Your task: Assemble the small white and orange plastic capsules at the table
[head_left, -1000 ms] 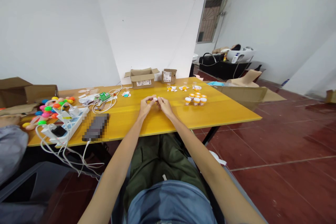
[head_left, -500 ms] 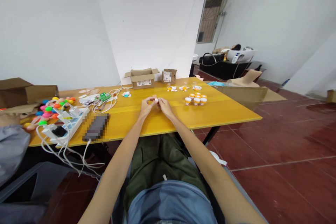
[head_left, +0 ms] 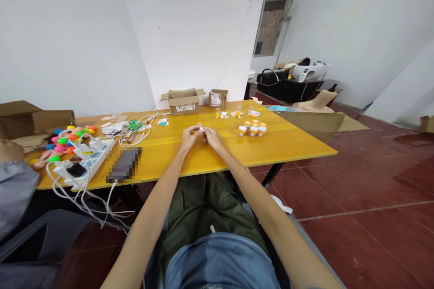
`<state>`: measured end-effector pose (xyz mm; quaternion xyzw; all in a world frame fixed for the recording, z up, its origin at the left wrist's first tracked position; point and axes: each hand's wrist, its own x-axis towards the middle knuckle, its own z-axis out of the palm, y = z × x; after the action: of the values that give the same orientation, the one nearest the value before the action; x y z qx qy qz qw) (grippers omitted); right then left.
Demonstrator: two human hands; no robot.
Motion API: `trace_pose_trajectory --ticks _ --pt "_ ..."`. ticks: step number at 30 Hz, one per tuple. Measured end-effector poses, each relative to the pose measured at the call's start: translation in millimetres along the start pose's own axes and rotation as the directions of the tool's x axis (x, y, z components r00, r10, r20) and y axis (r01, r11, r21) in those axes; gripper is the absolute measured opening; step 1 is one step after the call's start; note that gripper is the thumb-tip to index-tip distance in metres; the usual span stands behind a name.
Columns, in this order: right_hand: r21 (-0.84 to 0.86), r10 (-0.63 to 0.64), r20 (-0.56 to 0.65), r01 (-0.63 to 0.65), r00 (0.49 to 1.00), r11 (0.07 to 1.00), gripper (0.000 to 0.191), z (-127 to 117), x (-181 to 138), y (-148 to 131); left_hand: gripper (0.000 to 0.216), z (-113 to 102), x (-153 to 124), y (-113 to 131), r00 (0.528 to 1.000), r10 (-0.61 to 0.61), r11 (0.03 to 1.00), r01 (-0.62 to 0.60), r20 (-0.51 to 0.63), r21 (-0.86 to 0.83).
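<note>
White-lidded tubs (head_left: 253, 130) stand right of the hands (head_left: 213, 138), a phone (head_left: 125, 163) and power strip (head_left: 99, 159) left, cartons (head_left: 185, 107) beyond, on the yellow surface (head_left: 288, 144); red floor (head_left: 356, 180) lies farther right. Both hands, nearly closed, pinch a small white piece (head_left: 202, 129).

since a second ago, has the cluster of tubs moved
No; judged against the small cardboard box, the tubs stand in the same place, to its right and nearer the person.

Single head-worn view, looking forward and steeply down from a seated person, lap (head_left: 206, 203) close at the bottom, hands (head_left: 213, 137) mid-frame over the counter (head_left: 244, 151), wall (head_left: 190, 31) beyond.
</note>
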<state>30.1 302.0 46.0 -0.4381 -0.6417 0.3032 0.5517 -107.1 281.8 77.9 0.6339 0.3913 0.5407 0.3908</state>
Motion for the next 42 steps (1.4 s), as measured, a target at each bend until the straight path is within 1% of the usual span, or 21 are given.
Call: trace_pose_trajectory --ticks 6,10,16,25,29,37,42 --pt "0.007 -0.032 0.003 0.032 0.999 0.999 0.046 -0.3 0.7 5.9 0.025 -0.1 -0.2 0.1 1.0 -0.013 1.0 0.013 -0.005 -0.005" --pt "-0.011 -0.042 0.012 0.042 0.999 0.999 0.044 -1.4 0.7 5.0 0.024 0.5 -0.8 2.4 1.0 -0.019 1.0 0.019 0.003 0.005" --pt "-0.038 -0.025 0.002 0.025 1.0 0.999 0.043 -2.3 -0.1 -0.7 0.022 0.3 0.1 1.0 1.0 0.006 0.999 -0.007 0.018 0.035" --pt "-0.028 -0.018 0.01 0.019 1.0 0.999 0.043 -2.6 1.8 6.3 0.02 1.1 0.3 2.0 0.999 0.027 0.997 -0.029 0.026 0.065" --pt "-0.018 -0.009 -0.01 0.009 1.0 1.0 0.044 -1.2 1.6 5.1 0.02 1.2 -0.1 3.0 0.999 0.027 0.998 -0.029 0.027 0.053" --pt "-0.035 -0.01 -0.017 0.009 1.0 0.999 0.044 -1.4 1.6 5.2 0.016 1.9 1.7 3.9 0.999 0.049 0.996 -0.05 0.016 0.072" --pt "-0.021 0.011 -0.007 -0.012 1.0 1.0 0.044 -2.1 1.1 4.1 0.014 2.2 1.0 5.6 0.998 0.055 0.995 -0.057 0.022 0.082"
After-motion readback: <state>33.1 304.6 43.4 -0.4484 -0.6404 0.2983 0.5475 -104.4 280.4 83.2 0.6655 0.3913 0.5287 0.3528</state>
